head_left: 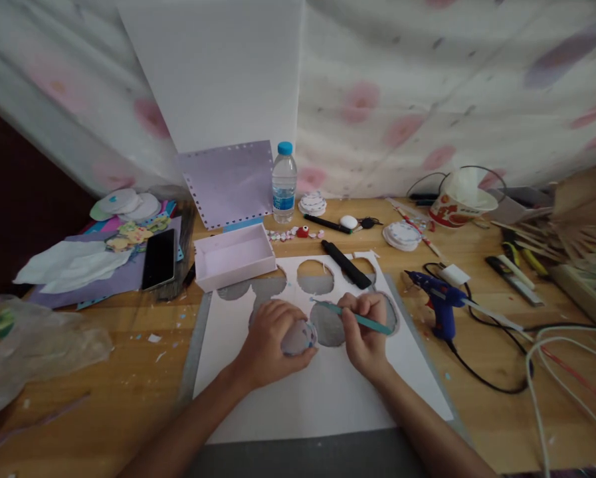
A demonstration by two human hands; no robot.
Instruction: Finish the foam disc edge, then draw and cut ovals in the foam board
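Note:
My left hand [268, 342] is closed round a small white paper disc [296, 338] with blue marks along its edge. In my right hand [367, 335] is a slim teal pen-like tool [377, 324]; its thin tip points left, above and apart from the disc. What kind of tip it has is too small to tell. Beneath both hands lies a large white paper sheet [298, 405] with several round holes cut through it. A grey mat [327, 458] shows through some holes and along the sheet's edges. A thick black marker-like stick [346, 264] rests across the sheet's far edge.
Behind the sheet stand a pale open box [235, 255] and a water bottle [284, 186]. Stacked paper discs [402, 235] sit farther right. A blue glue gun [440, 302] and its cables lie to the right. A phone [159, 259] and a plastic bag [43, 338] are at left.

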